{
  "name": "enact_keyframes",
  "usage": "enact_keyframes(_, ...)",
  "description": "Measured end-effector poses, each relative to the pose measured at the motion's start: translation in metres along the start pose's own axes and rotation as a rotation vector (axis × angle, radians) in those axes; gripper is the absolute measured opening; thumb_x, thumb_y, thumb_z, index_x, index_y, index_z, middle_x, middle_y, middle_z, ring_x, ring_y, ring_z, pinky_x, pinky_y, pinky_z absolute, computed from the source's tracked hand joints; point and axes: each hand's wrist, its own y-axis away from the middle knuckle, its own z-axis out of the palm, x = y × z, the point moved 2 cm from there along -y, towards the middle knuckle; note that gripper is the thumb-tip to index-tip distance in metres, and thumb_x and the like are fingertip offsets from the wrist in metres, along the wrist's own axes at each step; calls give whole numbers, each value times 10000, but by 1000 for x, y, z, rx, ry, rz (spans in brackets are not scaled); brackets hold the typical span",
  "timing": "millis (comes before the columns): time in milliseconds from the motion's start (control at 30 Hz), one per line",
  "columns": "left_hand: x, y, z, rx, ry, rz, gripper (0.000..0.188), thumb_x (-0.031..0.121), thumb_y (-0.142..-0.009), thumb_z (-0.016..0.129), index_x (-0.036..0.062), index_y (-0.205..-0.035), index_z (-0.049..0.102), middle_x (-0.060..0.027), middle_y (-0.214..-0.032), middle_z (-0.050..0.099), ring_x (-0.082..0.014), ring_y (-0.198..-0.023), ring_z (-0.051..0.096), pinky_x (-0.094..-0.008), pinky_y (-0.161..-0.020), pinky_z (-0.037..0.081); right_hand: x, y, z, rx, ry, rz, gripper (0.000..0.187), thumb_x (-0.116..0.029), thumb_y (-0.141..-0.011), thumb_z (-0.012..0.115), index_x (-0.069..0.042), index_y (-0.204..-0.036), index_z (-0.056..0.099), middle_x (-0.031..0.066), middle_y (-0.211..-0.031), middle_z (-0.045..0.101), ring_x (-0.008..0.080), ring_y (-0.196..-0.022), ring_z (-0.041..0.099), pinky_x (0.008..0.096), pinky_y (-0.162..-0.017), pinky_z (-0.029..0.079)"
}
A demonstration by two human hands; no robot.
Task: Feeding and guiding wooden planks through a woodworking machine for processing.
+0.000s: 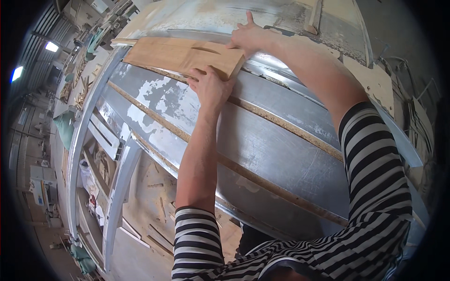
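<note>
A thick light-brown wooden board (pixel 176 54) lies across the far part of a slatted metal machine bed (pixel 276 147). My left hand (pixel 211 89) grips the near edge of the board close to its right end, fingers curled against the wood. Beyond the board's far right corner, my right hand (pixel 251 36) has its fingers spread, one of them pointing away from me. The lower fingers of that hand touch or nearly touch the board; the exact contact is hard to make out.
Narrow wood-coloured strips (pixel 286 124) run between the metal plates. A dusty, worn surface (pixel 211 18) extends behind the board, with a wooden stick (pixel 314 18) at the far right. Wood scraps (pixel 159 234) lie below the frame at lower left. Workshop machinery (pixel 42 187) stands farther left.
</note>
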Motion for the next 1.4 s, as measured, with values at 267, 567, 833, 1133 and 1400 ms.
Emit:
enact_keyframes(267,-37,-31,-1,23,9,11,797,445,-681,812,-91,-1225,586,-361,-1238,536,-486,-1274,420,-535,-1114,315,-10,-41,-7,66,-35,14,746,-341,-729,824,-405,-1423,559,104,-1312,622,417,-1338,491,819,-1114,65)
enact_keyframes(567,-60,-51,-8,-9,7,9,872,465,-706,800,-115,-1297,531,-391,-1364,441,-515,-1305,399,-526,-1135,299,-12,-89,-32,4,-57,-1,727,-306,-733,826,-415,-1406,573,91,-1247,656,357,-1282,546,794,-1133,90)
enact_keyframes(833,-56,-42,-4,45,-76,18,919,515,-771,767,-105,-1372,453,-420,-1406,362,-611,-1287,381,-598,-1127,289,-42,-181,-53,76,50,50,639,-356,-756,815,-422,-1356,609,114,-1337,598,378,-1356,476,808,-1098,138)
enact_keyframes(1133,-117,-13,-52,25,83,178,668,297,-793,725,-96,-1275,482,-383,-1329,420,-582,-1208,437,-612,-1059,359,-52,-284,-48,290,28,36,420,-345,-865,682,-311,-1282,654,164,-1621,287,381,-1520,220,831,-1011,253)
enact_keyframes(1400,-247,36,-159,-288,24,-8,653,294,-839,767,22,-1375,513,-349,-1461,435,-504,-1333,464,-513,-1106,379,-101,-317,-88,-10,12,-23,664,-428,-853,652,-33,-1379,568,224,-1493,486,388,-1541,143,875,-1024,-23)
